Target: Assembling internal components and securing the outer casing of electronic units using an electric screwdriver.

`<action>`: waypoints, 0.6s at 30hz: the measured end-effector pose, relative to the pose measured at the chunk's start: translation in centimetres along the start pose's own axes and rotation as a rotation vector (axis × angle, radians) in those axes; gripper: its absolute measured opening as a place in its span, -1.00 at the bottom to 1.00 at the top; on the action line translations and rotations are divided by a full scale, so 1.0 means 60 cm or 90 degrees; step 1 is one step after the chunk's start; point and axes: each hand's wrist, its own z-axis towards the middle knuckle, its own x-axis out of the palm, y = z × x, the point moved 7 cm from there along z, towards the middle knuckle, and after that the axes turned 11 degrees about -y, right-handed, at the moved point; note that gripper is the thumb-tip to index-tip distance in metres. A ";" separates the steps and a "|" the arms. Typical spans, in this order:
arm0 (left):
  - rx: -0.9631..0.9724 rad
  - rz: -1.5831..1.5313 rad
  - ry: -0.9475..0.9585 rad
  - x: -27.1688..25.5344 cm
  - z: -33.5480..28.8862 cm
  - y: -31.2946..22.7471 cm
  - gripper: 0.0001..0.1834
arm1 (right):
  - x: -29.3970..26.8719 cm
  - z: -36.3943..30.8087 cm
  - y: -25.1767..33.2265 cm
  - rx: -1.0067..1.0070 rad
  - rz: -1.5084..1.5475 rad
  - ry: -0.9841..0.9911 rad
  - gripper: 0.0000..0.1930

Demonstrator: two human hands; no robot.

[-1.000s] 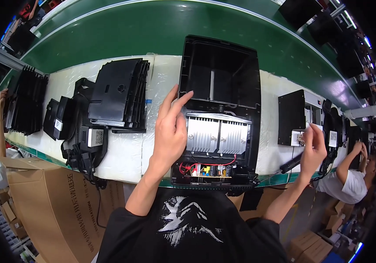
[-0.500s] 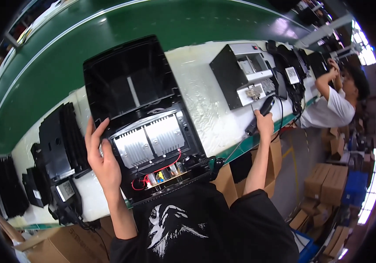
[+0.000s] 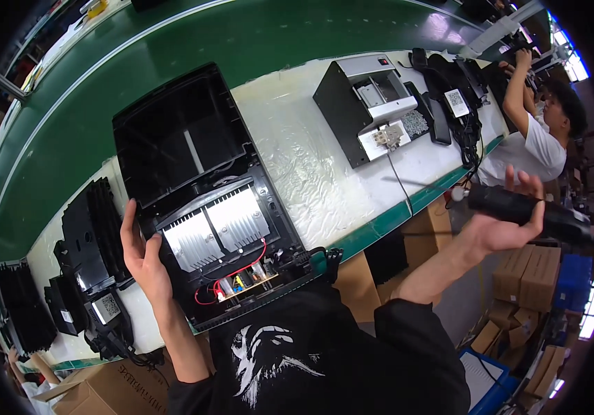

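Observation:
In front of me lies an opened black plastic housing (image 3: 185, 149), its lid part leaning back. Inside it are silver finned heat sinks (image 3: 217, 230) and a small circuit board (image 3: 241, 280) with red wires. My left hand (image 3: 146, 266) is at the housing's left edge, fingers stretched out and holding nothing; I cannot tell whether they press on it. Off to the right, past the bench edge, my right hand (image 3: 501, 228) grips a black electric screwdriver (image 3: 511, 205), its bit end pointing left. A screw feeder (image 3: 362, 104) with loose screws stands on the bench right of the housing.
Stacked black plastic panels (image 3: 93, 228) and a black adapter with a label (image 3: 106, 309) lie at the left. More black parts and cables (image 3: 459, 104) are at the far right, near a co-worker (image 3: 535, 138). A green belt (image 3: 255, 38) runs behind; cardboard boxes (image 3: 525, 273) stand on the floor.
My right hand has swung away from the screw feeder, right and out over the bench edge, with the screwdriver. My left hand stays by the housing. The view has shifted slightly.

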 end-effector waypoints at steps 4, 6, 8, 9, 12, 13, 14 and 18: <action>0.020 0.030 0.013 -0.006 -0.016 -0.004 -0.18 | 0.011 0.040 -0.019 -0.140 -0.031 0.069 -0.41; 0.001 0.024 0.022 -0.007 -0.029 -0.007 -0.12 | 0.023 0.044 -0.050 -0.105 -0.043 0.159 -0.27; -0.019 0.018 0.032 -0.007 -0.042 -0.008 -0.06 | 0.023 0.052 -0.086 -0.041 0.034 0.226 -0.22; -0.051 -0.004 0.035 -0.007 -0.047 -0.005 -0.04 | 0.029 0.050 -0.100 0.019 0.111 0.289 -0.18; -0.109 -0.042 0.021 -0.003 -0.052 -0.002 -0.02 | 0.031 0.037 -0.118 0.064 0.110 0.292 -0.15; -0.134 -0.063 0.004 -0.003 -0.052 0.001 -0.01 | 0.030 0.038 -0.121 0.066 0.107 0.291 -0.15; -0.136 -0.061 0.004 -0.004 -0.053 0.002 -0.01 | 0.038 0.034 -0.121 0.058 0.084 0.344 -0.15; -0.075 0.009 -0.044 -0.003 -0.061 -0.006 -0.04 | 0.114 0.014 -0.127 0.174 0.098 0.505 -0.26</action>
